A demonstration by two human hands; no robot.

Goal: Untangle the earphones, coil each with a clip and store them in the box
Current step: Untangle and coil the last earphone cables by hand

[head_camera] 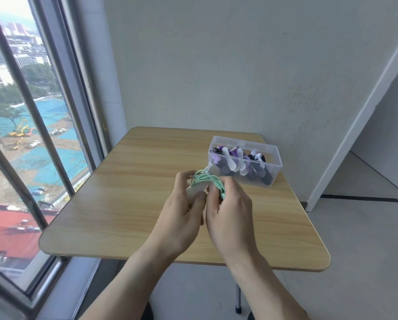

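Both hands meet above the middle of the wooden table (pixel 115 204), holding a coiled bundle of mint-green earphones (pixel 207 180). My left hand (pixel 181 218) pinches the bundle's left end, where the metal plug sticks out, together with a white clip (pixel 194 190) under the coil. My right hand (pixel 230 211) grips the coil's right side with curled fingers. Just behind them, at the table's back right, stands a clear plastic box (pixel 274 155) with several coiled purple, white and black earphones inside.
The table stands against a grey wall, with a large window and its metal bars on the left. A doorway with a white frame (pixel 354 125) opens on the right. One table leg (pixel 238 299) shows below the front edge.
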